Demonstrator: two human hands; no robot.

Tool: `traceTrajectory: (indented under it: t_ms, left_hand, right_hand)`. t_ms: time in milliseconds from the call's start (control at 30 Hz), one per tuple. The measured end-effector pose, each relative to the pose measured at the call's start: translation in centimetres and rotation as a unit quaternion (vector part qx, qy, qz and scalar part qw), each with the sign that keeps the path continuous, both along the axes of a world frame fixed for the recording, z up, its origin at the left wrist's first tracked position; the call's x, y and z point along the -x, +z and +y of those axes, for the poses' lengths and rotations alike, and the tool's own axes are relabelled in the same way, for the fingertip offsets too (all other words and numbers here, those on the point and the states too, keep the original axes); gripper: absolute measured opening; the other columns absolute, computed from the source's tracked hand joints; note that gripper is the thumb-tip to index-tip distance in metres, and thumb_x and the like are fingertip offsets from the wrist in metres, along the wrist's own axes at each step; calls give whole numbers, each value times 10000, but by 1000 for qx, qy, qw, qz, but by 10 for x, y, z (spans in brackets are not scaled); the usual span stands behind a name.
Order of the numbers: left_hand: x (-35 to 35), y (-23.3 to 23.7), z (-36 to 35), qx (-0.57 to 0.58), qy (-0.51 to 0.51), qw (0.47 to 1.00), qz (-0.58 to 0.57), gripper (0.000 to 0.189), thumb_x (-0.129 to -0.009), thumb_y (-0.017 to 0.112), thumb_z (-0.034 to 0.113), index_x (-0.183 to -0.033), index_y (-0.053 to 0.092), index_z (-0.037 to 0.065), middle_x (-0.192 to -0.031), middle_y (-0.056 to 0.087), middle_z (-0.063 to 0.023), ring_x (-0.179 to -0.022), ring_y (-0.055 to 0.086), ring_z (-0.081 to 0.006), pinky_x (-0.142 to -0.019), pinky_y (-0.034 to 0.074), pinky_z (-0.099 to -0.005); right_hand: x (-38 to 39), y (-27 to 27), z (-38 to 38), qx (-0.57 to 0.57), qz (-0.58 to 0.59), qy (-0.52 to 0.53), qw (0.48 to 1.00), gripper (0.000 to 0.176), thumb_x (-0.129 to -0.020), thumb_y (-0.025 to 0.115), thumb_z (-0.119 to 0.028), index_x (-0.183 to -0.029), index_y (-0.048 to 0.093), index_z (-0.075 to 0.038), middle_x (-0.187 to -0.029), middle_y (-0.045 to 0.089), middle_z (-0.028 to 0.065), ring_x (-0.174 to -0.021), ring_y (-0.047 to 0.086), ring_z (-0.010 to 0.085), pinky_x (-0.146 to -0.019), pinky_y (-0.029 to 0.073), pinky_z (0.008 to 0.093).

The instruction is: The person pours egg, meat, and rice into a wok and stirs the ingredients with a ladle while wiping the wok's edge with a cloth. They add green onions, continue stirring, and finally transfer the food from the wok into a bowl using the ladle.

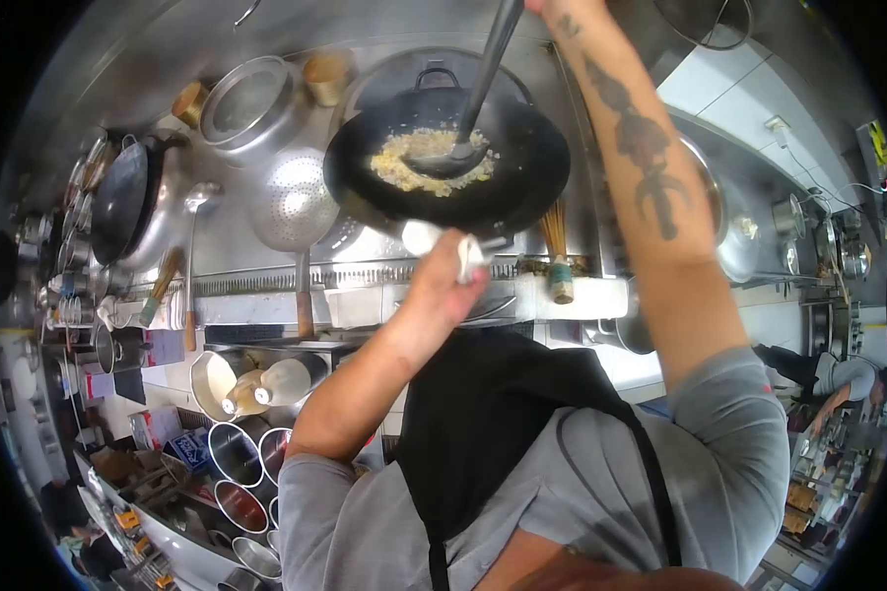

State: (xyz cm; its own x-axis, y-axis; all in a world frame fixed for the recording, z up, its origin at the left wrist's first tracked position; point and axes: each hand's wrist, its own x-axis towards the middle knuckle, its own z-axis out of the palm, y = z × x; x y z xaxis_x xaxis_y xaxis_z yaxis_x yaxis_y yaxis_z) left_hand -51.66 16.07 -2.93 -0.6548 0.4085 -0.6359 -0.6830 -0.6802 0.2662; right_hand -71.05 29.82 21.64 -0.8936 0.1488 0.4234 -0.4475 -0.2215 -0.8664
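A black wok [350, 172] sits on the stove with chopped yellow and white food [396, 163] in its middle, possibly egg and rice. My left hand [442, 281] is closed around a folded white cloth [468, 258] at the wok's near rim; whatever the cloth covers is hidden. At the top edge, only a small part of my right hand [536, 5] shows, wrapped around the dark handle of a ladle [487, 69]. The ladle's bowl rests in the food, tilted down into the wok.
Left of the wok lie a perforated strainer [294, 197] and a round sieve [246, 103]. A bamboo brush [556, 251] stands at the right. Squeeze bottles [284, 382] and several sauce containers [235, 453] are at lower left. Another person [848, 379] is at far right.
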Motion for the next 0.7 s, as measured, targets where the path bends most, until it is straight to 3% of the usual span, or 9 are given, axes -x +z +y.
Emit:
traceTrajectory:
  t_ms: [33, 67, 133, 167, 333, 433, 500, 600, 700]
  left_hand:
    - [13, 2, 0, 35, 23, 999, -17, 146, -945, 442, 209, -995, 535, 108, -842, 591, -45, -651, 556, -157, -398, 395, -248]
    - [15, -24, -3, 200, 3, 956, 213, 145, -946, 440, 217, -976, 531, 108, -825, 586, -43, -630, 552, -160, -397, 395, -249]
    - [10, -84, 0, 214, 29, 951, 222, 147, -944, 449, 241, -942, 524, 114, -794, 578, -43, -595, 543, -163, -402, 394, -250]
    - [-5, -101, 4, 61, 74, 995, 1, 151, -942, 461, 257, -927, 520, 119, -780, 574, -45, -583, 539, -164, -407, 393, -251]
    - [-34, -86, 2, 30, 38, 994, 97, 148, -930, 496, 273, -925, 536, 130, -735, 565, -23, -575, 539, -131, -408, 388, -227]
    - [57, -90, -9, 47, 34, 998, 29, 125, -898, 510, 185, -868, 526, 64, -712, 561, -46, -554, 544, -138, -371, 398, -246]
    - [90, -107, -8, 56, 25, 996, 64, 94, -878, 530, 182, -897, 526, 90, -714, 552, -28, -553, 539, -137, -345, 358, -233]
    - [110, -129, 2, 102, 35, 993, 45, 154, -838, 577, 222, -945, 568, 112, -733, 582, -26, -566, 539, -150, -378, 339, -264]
    - [94, -88, 2, 112, 69, 991, 28, 162, -826, 590, 204, -951, 556, 107, -756, 580, -32, -591, 539, -161, -389, 346, -276]
  right_hand:
    - [5, -31, -3, -45, -17, -48, 998, 186, -853, 586, -175, -714, 513, -75, -514, 461, 9, -384, 435, 138, -373, 358, 300]
    - [14, -66, -5, -90, -31, -96, 991, 181, -855, 587, -178, -720, 519, -77, -516, 465, 8, -385, 440, 135, -373, 358, 299]
    - [29, -103, -3, -127, -38, -137, 982, 159, -857, 596, -160, -743, 532, -70, -534, 487, 13, -391, 463, 126, -371, 372, 290]
    - [25, -83, -1, -99, -8, -114, 988, 156, -856, 600, -152, -746, 531, -65, -541, 493, 14, -391, 464, 124, -370, 375, 282]
    - [-34, 43, 14, -6, 116, -104, 988, 155, -860, 604, -112, -753, 500, -72, -546, 474, -6, -390, 439, 89, -353, 360, 232]
    - [-43, 59, 25, 16, 180, -71, 981, 181, -870, 607, -133, -751, 474, -103, -538, 440, -23, -383, 405, 72, -349, 349, 224]
    - [-16, 18, 28, 34, 152, -90, 984, 267, -862, 626, -148, -652, 488, -57, -547, 476, 31, -401, 427, 103, -393, 363, 281]
    - [35, -85, 4, -145, -22, -56, 988, 171, -866, 643, -136, -782, 539, -29, -614, 549, 45, -462, 535, 129, -442, 450, 283]
    - [56, -90, -1, 34, -8, -40, 999, 218, -834, 684, -125, -735, 498, -71, -571, 494, 11, -427, 466, 102, -413, 390, 248]
